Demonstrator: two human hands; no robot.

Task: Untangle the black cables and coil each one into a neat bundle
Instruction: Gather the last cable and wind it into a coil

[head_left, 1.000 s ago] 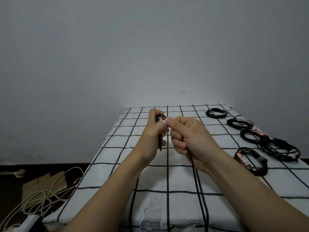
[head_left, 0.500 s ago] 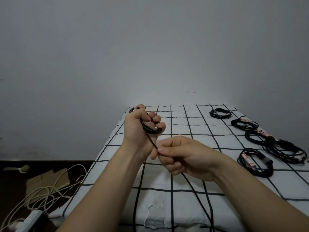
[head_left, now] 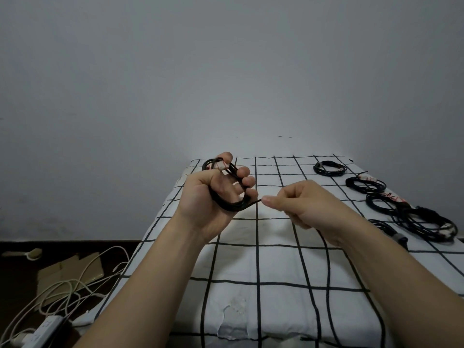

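— Black cord (head_left: 227,205), thin and matte, is looped several times round the left hand (head_left: 213,197), whose fingers curl over the loops and hold them; a pale tag sits under the thumb.

— And the right hand (head_left: 298,205)?

— Pinched shut on the same cord just beside the loops, thumb against forefinger. The free length drops below the wrist and trails down across the bed (head_left: 276,259).

— How should the next turn go?

— I'd let the cord slide through the pinch with light tension and lay each loop the same size, flat against the last, so nothing twists.

— Anything else about?

— Four or five finished bundles (head_left: 329,168) lie in a row near the right edge of the checked white sheet, soft and a little creased. White cables (head_left: 62,290) sprawl on the dark floor.
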